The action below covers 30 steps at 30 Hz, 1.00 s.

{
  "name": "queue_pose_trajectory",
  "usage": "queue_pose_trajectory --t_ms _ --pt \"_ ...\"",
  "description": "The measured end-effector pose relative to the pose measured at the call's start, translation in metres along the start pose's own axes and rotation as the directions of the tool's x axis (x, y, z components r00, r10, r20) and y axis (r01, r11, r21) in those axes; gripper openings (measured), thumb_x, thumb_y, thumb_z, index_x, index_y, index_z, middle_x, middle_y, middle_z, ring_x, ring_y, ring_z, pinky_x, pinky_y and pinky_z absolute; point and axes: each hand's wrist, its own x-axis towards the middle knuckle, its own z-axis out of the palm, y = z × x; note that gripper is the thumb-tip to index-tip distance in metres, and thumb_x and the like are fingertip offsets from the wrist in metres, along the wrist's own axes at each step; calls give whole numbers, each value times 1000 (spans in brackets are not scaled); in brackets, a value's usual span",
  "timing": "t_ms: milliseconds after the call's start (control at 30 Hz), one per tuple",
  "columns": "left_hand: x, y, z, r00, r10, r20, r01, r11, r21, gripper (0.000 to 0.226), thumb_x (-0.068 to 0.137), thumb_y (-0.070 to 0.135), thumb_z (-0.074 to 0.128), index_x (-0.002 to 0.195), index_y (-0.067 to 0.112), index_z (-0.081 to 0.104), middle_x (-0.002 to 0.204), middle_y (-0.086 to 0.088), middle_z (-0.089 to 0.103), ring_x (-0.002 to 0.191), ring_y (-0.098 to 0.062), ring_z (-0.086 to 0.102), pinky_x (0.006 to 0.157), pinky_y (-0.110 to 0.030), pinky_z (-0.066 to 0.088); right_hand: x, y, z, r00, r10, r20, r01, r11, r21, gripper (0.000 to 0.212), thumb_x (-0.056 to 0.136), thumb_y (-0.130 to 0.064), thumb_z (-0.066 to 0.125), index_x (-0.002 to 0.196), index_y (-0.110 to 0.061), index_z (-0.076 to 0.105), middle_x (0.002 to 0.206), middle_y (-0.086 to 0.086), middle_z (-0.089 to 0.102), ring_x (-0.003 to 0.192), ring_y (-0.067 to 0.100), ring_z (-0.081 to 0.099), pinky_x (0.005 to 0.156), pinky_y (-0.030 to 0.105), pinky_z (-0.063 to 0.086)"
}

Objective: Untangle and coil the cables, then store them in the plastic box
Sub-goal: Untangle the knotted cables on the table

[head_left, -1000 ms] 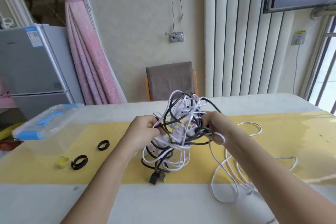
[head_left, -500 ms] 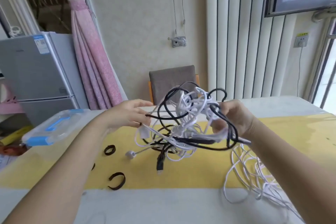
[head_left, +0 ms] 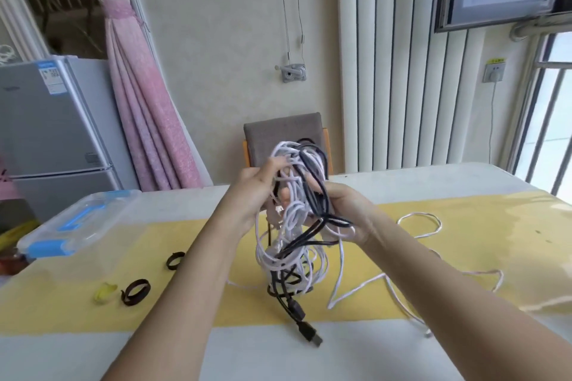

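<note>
Left grip (head_left: 253, 192) and right grip (head_left: 346, 210) clutch tangled cables (head_left: 294, 219) above a yellow-matted table (head_left: 402, 182).

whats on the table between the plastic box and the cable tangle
Head view: a small black loop, a larger black loop and a yellow scrap on the yellow mat left of the cable tangle; the left forearm crosses above.

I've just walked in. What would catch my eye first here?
A tangle of white and black cables is gripped mid-frame between the left hand and the right hand, with its black plug trailing down to the table. At the left edge sits a clear box with blue latches. To the right, a white cable sprawls over the yellow mat.
</note>
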Motion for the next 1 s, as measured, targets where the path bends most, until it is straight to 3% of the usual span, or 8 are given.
queue_pose_trajectory --t_ms 100,233,400,533,633,800,933,1000 --pt "9 -7 -2 986 -149 -70 127 959 -253 31 95 37 54 89 10 69 69 -8 70 62 -22 66 61 -30 51 3 -19 3 994 -24 -105 -10 949 -314 18 83 -20 65 89 -5 72 89 13 70 77 21 68 78 32 54" --pt "16 -7 -35 907 -283 311 421 597 -683 27 84 21 68 62 11 55 37 0 48 27 -10 48 29 -15 35 -3 -36 -10 984 -17 -177 -38 952 -304 14 79 -11 63 84 0 70 85 17 67 73 25 64 72 32 53" --pt "-4 25 -79 710 -353 610 440 898 8 37 73 44 77 61 11 67 33 7 35 23 2 26 26 -12 22 -29 -74 -34 972 142 190 -85 957 -277 53 72 -27 79 113 2 64 103 17 69 92 24 68 83 32 55" --pt "-5 56 -89 815 -443 375 261 857 445 52 58 59 80 71 9 75 39 3 41 27 -4 26 30 -13 22 -38 -91 -27 976 205 -77 -212 797 -566 41 81 -34 61 64 -1 44 38 -4 40 33 5 40 40 13 37" --pt "18 71 -87 995 -64 -74 97 613 784 57 77 58 67 66 2 67 52 -7 49 42 -18 40 44 -22 32 -27 -94 -30 993 53 -107 -115 657 -745 34 89 -22 56 70 6 51 48 -4 44 45 7 37 51 14 31" --pt "40 81 -90 682 718 -138 -332 472 816 47 93 33 60 60 -1 57 44 -8 40 51 -24 34 55 -34 24 4 -95 -44 916 -351 -193 -30 421 -906 13 90 -13 63 98 -2 67 94 19 64 82 25 56 79 38 42" --pt "54 51 -86 586 801 -124 -367 398 841 34 99 22 49 80 -4 55 59 -8 46 58 -29 41 56 -30 16 19 -61 -46 856 -224 -466 -108 805 -584 14 100 -19 48 99 -9 57 91 13 63 68 22 61 64 33 53" --pt "58 20 -83 594 785 -177 -339 444 829 29 101 17 45 86 -6 53 67 -19 53 62 -36 49 57 -31 14 17 -38 -49 811 -4 -585 -316 838 -445 24 100 -30 46 99 -7 55 88 17 66 43 12 40 40 20 38"
